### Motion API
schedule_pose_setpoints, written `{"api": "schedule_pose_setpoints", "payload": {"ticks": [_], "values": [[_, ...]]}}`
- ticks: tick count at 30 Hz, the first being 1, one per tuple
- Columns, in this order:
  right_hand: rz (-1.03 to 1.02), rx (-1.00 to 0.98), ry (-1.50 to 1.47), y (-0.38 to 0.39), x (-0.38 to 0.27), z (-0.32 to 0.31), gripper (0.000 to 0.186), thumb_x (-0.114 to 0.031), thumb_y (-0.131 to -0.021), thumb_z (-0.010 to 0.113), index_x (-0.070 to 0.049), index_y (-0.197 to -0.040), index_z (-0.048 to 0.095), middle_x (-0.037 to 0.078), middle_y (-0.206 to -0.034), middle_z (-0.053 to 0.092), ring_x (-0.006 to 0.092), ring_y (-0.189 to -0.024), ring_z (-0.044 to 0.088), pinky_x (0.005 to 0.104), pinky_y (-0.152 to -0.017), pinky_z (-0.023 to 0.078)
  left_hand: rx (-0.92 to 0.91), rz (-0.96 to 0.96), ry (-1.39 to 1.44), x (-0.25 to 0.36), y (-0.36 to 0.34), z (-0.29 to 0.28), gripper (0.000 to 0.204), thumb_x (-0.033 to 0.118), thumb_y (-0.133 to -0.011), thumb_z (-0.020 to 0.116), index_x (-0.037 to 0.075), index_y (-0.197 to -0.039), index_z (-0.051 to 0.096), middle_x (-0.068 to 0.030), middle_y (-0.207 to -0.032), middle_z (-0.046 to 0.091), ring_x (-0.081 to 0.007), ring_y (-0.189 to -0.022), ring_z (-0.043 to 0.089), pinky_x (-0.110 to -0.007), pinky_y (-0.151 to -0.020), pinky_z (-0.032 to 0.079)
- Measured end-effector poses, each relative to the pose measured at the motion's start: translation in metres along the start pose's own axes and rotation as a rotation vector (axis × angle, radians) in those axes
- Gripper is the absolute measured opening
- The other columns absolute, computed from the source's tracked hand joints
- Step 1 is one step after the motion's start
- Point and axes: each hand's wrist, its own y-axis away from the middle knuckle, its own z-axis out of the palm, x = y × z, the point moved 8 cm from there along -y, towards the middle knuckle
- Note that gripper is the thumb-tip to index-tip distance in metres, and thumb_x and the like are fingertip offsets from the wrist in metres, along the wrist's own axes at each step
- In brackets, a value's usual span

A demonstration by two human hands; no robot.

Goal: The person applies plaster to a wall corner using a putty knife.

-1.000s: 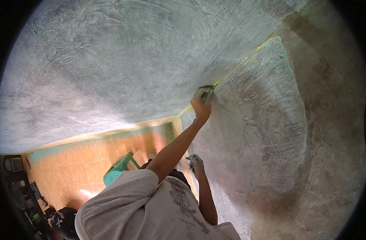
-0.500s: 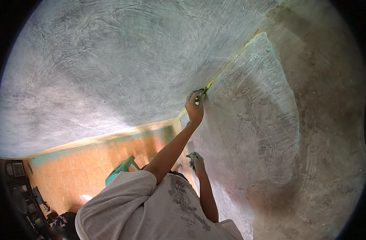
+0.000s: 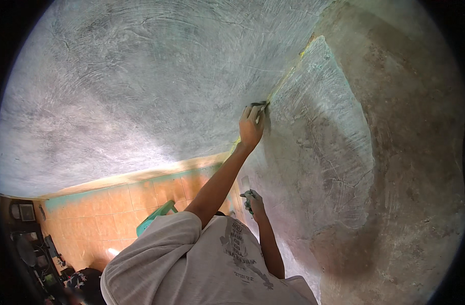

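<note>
My left hand (image 3: 252,127) is raised to the corner seam where two walls meet. Its fingers close on a small dark flat scraper (image 3: 259,103), whose tip touches the seam. Fingers hide most of that tool. Lower and to the right, my right hand (image 3: 256,204) grips a putty knife (image 3: 245,183) with a pale blade pointing up, held just off the right wall. Dark green-grey smears mark the fingers of this hand. Yellow paint (image 3: 304,52) shows along the seam above my left hand.
A rough grey wall (image 3: 141,76) spreads left; a patchy grey-brown wall (image 3: 334,152) stands right. Below are orange tiles (image 3: 110,223) and a green plastic chair (image 3: 156,217). Dark shelving with household items (image 3: 31,244) fills the lower left, near a dark patterned cloth (image 3: 85,284).
My left hand has moved slightly up and right along the seam with the scraper. My right hand, still gripping the putty knife, has shifted a little right. The view has shifted slightly.
</note>
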Motion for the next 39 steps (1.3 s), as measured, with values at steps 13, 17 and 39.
{"api": "schedule_pose_setpoints", "payload": {"ticks": [13,17,39], "values": [[-0.015,-0.061,-0.053,0.000,-0.014,-0.005,0.014,-0.018,-0.102,0.059,-0.005,-0.106,0.065,0.001,-0.079,0.060,0.0052,-0.057,0.049,0.0216,-0.047,0.039,-0.027,-0.108,-0.003,0.017,-0.002,-0.001,0.013,0.002,-0.093,0.067,0.000,-0.105,0.070,-0.0173,-0.103,0.071,-0.0358,-0.089,0.070,-0.038,-0.075,0.054],[-0.028,-0.094,-0.082,0.003,-0.020,0.004,0.015,-0.018,-0.102,0.060,-0.005,-0.107,0.065,0.001,-0.080,0.061,0.0048,-0.057,0.048,0.0218,-0.047,0.038,0.016,-0.165,0.014,-0.013,0.015,-0.008,0.013,0.001,-0.093,0.067,0.001,-0.105,0.070,-0.0176,-0.102,0.071,-0.0343,-0.088,0.070,-0.038,-0.075,0.054],[-0.016,-0.062,-0.063,0.000,-0.006,-0.008,0.010,-0.018,-0.102,0.057,-0.008,-0.103,0.060,0.007,-0.102,0.072,0.0048,-0.057,0.048,0.0217,-0.048,0.041,-0.027,-0.076,0.032,0.020,-0.012,-0.003,0.015,0.004,-0.094,0.066,0.003,-0.108,0.071,-0.0186,-0.103,0.071,-0.0382,-0.090,0.070,-0.041,-0.075,0.056]]}}
